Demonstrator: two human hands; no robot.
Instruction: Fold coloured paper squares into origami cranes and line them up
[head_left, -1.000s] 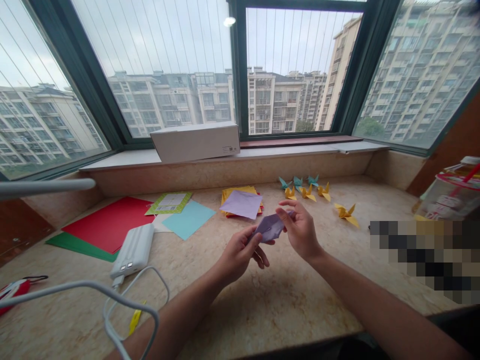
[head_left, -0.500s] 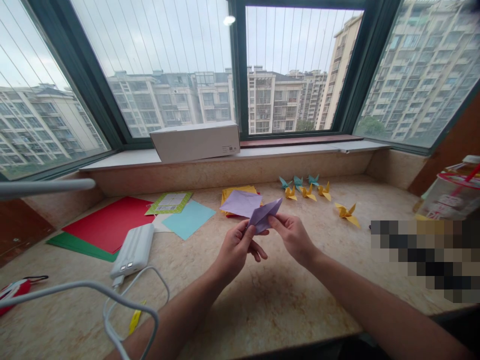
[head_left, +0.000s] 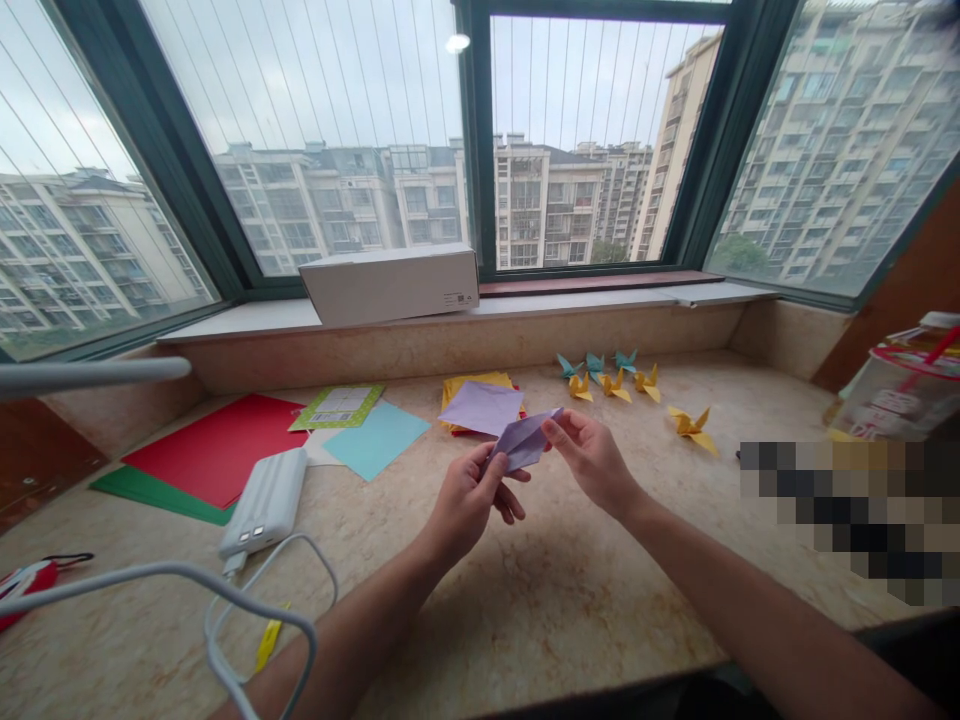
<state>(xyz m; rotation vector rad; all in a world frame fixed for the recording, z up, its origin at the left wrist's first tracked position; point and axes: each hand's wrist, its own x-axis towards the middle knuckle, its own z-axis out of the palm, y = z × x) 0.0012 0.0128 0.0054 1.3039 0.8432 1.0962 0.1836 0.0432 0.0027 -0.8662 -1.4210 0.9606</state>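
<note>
A partly folded sheet of purple origami paper [head_left: 523,443] is held in the air above the counter, between both hands. My left hand [head_left: 474,490] pinches its left end, thumb on top, with the lower fingers spread beneath. At the paper's right tip, the thumb and fingers of my right hand [head_left: 589,455] are closed on it. Just beyond lies a stack of square paper with a purple sheet [head_left: 481,407] on top and yellow and red below. To the right stand several small paper cranes, teal [head_left: 595,365] and yellow [head_left: 616,387], with a larger yellow crane [head_left: 693,430] nearer.
On the left lie red paper [head_left: 225,450], green paper [head_left: 161,497], a light blue sheet [head_left: 380,440] and a lime-patterned packet [head_left: 339,407]. A white power bank [head_left: 266,500] trails a cable [head_left: 262,602]. A white box [head_left: 394,283] rests on the sill; a plastic cup [head_left: 900,390] stands right.
My right hand has shifted its pinch outward to the paper's right tip. The purple paper has tilted lower on that side.
</note>
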